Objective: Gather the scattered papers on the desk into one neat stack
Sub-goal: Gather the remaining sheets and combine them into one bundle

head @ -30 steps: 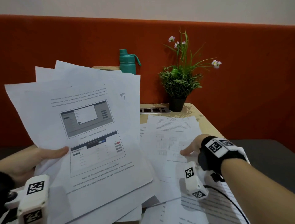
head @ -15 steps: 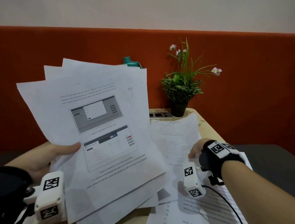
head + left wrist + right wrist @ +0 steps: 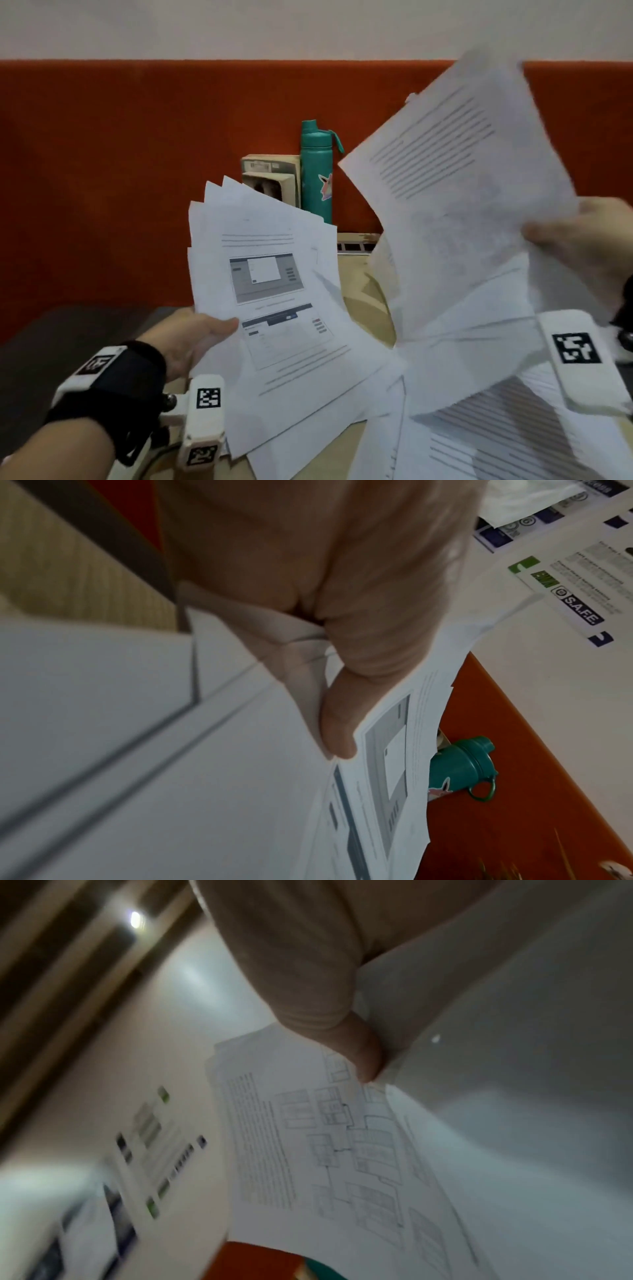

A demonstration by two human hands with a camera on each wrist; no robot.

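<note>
My left hand (image 3: 195,334) grips a fanned bundle of printed papers (image 3: 274,301) by its left edge, thumb on the top sheet with screenshots. The left wrist view shows that thumb (image 3: 339,734) pinching the bundle of papers (image 3: 205,777). My right hand (image 3: 582,240) holds a second batch of text sheets (image 3: 455,212) lifted high at the right, blurred by motion. In the right wrist view its thumb (image 3: 363,1053) pinches a diagram page (image 3: 325,1137). More sheets (image 3: 496,442) lie on the desk (image 3: 356,284) at the lower right.
A teal bottle (image 3: 317,171) and a beige box (image 3: 270,178) stand at the back of the desk against the orange partition (image 3: 137,171). A dark strip of sockets (image 3: 352,246) lies behind the papers. The desk's left edge borders a grey floor.
My right hand left the desk and lifted a batch of sheets up to the right. The left bundle dropped lower and toward the centre. The view swung left, so the plant is now hidden.
</note>
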